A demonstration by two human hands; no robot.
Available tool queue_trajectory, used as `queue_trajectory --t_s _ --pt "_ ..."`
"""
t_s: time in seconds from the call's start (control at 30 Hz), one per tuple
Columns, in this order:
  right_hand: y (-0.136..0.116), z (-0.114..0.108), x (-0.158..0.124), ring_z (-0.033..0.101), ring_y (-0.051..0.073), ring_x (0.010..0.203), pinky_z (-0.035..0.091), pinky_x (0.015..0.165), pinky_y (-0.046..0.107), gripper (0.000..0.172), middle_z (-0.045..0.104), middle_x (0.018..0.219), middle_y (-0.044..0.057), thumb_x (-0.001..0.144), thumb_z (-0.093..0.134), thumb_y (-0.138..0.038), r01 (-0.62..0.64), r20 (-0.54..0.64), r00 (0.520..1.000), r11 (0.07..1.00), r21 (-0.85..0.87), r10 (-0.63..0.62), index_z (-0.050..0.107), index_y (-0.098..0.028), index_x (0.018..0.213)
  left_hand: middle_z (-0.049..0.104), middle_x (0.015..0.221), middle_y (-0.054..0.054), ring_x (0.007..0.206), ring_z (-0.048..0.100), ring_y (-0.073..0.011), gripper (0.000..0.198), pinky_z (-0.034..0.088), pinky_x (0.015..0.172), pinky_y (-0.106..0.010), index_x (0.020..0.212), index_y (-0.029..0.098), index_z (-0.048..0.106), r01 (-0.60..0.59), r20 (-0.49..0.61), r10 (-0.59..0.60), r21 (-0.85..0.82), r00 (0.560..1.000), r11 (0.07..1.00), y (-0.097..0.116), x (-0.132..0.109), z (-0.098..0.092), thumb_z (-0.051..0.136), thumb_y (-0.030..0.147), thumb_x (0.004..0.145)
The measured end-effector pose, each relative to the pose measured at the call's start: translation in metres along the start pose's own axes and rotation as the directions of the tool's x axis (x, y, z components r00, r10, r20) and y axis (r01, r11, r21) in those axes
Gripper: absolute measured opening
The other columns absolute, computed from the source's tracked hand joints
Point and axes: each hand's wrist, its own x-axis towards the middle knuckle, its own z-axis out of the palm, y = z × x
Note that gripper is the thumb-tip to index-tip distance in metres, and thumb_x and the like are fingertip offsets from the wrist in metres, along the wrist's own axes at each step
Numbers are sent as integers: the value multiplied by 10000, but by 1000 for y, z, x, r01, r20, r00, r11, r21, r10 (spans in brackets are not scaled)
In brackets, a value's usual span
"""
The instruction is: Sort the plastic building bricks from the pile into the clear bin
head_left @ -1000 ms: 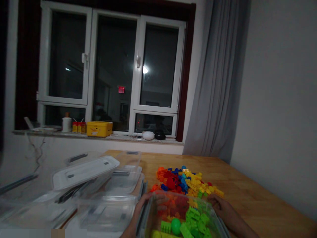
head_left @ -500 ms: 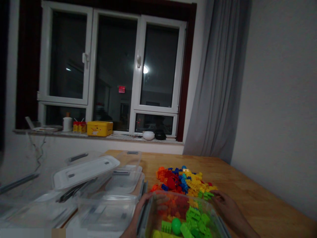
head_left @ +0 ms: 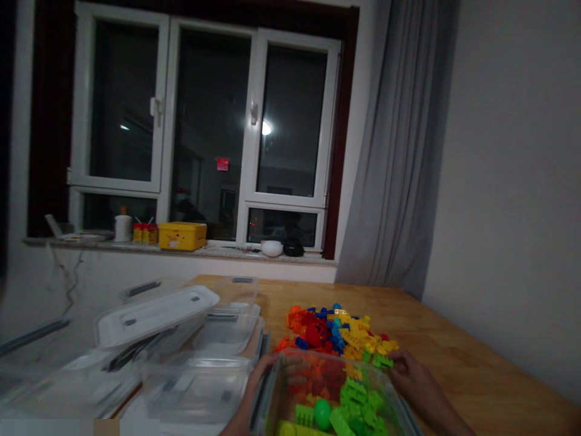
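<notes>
A clear bin (head_left: 290, 387) of green bricks sits at 6 o'clock on the bench (head_left: 454, 357). The left hand (head_left: 265, 369) grips its far-left corner; the right hand (head_left: 411, 378), fingers curled, touches bricks (head_left: 336, 333) piled at 12 o'clock.

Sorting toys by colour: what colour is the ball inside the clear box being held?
Green. The ball in the clear box shows in the head view.

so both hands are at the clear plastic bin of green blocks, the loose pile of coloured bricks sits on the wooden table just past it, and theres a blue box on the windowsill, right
Not quite: the box on the windowsill is yellow, not blue, as the head view shows. The rest holds: the left hand and right hand are at the clear plastic bin of green blocks, and the loose pile of coloured bricks sits on the wooden table just past it.
</notes>
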Motion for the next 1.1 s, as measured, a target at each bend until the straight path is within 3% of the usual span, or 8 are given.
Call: queue_trajectory --t_s 0.27,0.4,0.5,0.6,0.7,0.8,0.93,1.1 --pt "-13 -1 -3 687 257 654 502 612 331 245 705 637 -11 654 596 -435 -97 -8 995 991 90 98 546 -290 845 792 600 -21 765 775 -279 88 570 848 -348 645 216 773 16 53 -17 19 998 1000 -5 6 -6 770 302 659" --pt "-19 2 -5 695 269 641 509 590 341 355 726 670 -8 640 577 -420 -155 2 988 972 178 158 557 -281 966 801 620 -14 689 757 -228 28 564 827 -305 622 209 765 -1 6 1 -2 1000 1000 -3 6 -4 767 230 641" --pt "-16 1 -4 720 279 694 537 644 353 458 763 731 10 662 567 -420 -140 25 990 981 132 138 615 -254 1086 814 644 -33 632 738 -227 17 572 791 -327 630 197 769 -30 -4 30 4 1000 1000 -3 6 -3 762 211 625" --pt "-8 0 -1 711 273 694 533 656 354 431 754 701 9 699 560 -445 -82 46 996 996 39 80 692 -234 1050 806 620 -44 581 717 -223 43 571 737 -325 589 193 751 8 31 -8 -15 999 1000 -2 6 -2 787 215 595" --pt "-4 1 1 679 259 624 521 616 351 418 713 619 -11 717 569 -476 -49 20 999 999 3 49 723 -228 1015 787 577 -5 552 693 -162 80 546 704 -251 549 196 739 4 -3 -4 -47 1000 999 0 4 0 787 155 597" --pt "-9 1 3 729 265 702 570 673 356 392 760 692 10 711 625 -517 -42 -41 998 994 100 47 725 -249 979 775 554 -4 569 697 -162 58 535 708 -241 564 182 756 -22 -50 21 -32 999 999 1 3 2 784 148 602" --pt "-20 -2 7 773 301 892 612 784 372 405 832 890 77 608 756 -571 -56 -100 991 953 299 90 721 -257 863 760 535 -24 629 723 -214 57 546 762 -285 587 183 758 -10 -16 10 0 1000 1000 -2 4 -1 787 211 628" --pt "-35 -5 0 755 277 938 606 797 355 526 839 1028 62 581 862 -573 -203 53 978 858 471 202 774 -243 981 785 584 -15 705 754 -234 59 558 835 -301 620 202 763 7 27 -7 -13 1000 1000 -3 6 -6 786 247 650"
